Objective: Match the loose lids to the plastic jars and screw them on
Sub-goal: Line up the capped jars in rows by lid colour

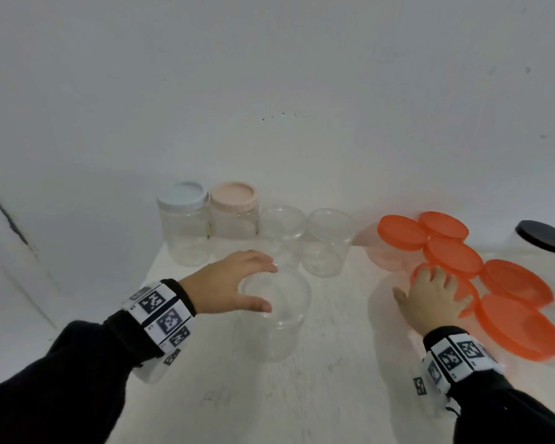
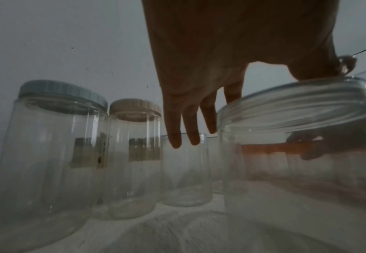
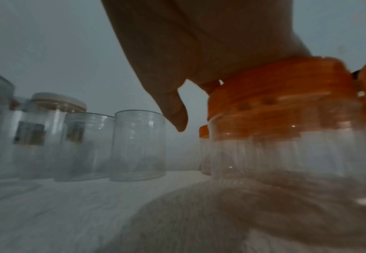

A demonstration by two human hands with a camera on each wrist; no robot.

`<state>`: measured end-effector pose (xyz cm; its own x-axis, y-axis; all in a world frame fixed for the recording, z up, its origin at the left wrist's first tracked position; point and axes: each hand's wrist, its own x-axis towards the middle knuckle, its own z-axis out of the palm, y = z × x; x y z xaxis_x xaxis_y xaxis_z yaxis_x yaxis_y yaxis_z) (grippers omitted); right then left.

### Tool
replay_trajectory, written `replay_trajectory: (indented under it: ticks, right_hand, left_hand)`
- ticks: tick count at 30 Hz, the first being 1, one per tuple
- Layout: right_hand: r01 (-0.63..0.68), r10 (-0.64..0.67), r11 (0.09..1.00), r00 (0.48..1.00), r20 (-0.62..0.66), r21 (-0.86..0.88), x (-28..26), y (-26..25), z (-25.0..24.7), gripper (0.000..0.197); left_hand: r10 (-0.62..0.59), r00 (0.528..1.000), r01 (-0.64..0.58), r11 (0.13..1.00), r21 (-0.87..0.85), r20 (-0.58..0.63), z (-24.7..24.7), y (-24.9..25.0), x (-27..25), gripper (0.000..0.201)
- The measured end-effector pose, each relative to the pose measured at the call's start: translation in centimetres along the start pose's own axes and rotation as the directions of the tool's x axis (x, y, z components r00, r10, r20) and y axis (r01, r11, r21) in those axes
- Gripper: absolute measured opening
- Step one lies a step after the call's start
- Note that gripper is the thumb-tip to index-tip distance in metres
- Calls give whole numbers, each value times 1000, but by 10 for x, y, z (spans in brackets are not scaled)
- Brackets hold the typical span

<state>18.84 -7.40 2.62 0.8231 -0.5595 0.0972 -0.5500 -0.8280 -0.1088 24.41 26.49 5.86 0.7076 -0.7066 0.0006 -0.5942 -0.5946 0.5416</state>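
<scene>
Clear jar under left hand; right hand on orange lid.

left arm: wearing a black long sleeve | left wrist: wearing a white band carrying square black-and-white coded markers over a black cuff | right arm: wearing a matching black sleeve | right wrist: wearing a white marker band | left hand and right hand: going bare, ungloved
</scene>
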Motion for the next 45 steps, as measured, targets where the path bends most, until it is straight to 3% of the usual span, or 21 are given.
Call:
replay_trajectory:
  ticks: [4,8,10,17,24,27,31,35,45]
  right_hand:
    - [282,-282,958,959,4,-47,-3,3,0,58]
    - [521,-522,853,853,15,28,-4,-3,-4,57]
    - [582,-581,810,813,-33,67,1,-2,-7,55]
    - [661,-664,736,747,-33,145,12,13,-8,57]
    - [715,-707,679,698,-115,166,16,20,-1,57]
    - [726,-716,670,687,-121,158,17,20,-1,57]
    - [730,-734,664,678,-48,165,18,22,-1,67]
    - [745,-766,627,643,5,226,25,28,-4,76]
    - [785,-848,476,529,-29,396,31,22,1,68]
  left_hand:
    - [-117,993,117,993,-5,24,7,11,2,111]
    - [-181,980,174,981,87,85,14,37,1,138]
    - [-209,975,199,970,137,70,21,47,3,138]
    - [-147,956,161,986,34,-253,21,69,15,108]
    - [-154,815,167,986,-27,-559,-25,94,67,109]
    - [-191,775,205,978,-46,-602,-39,91,97,107]
    - [-239,748,275,961,-39,-619,-43,79,130,84]
    - [-270,746,305,951,-48,-609,-46,77,153,75]
    - [-245,729,279,959,-49,-639,-44,72,175,68]
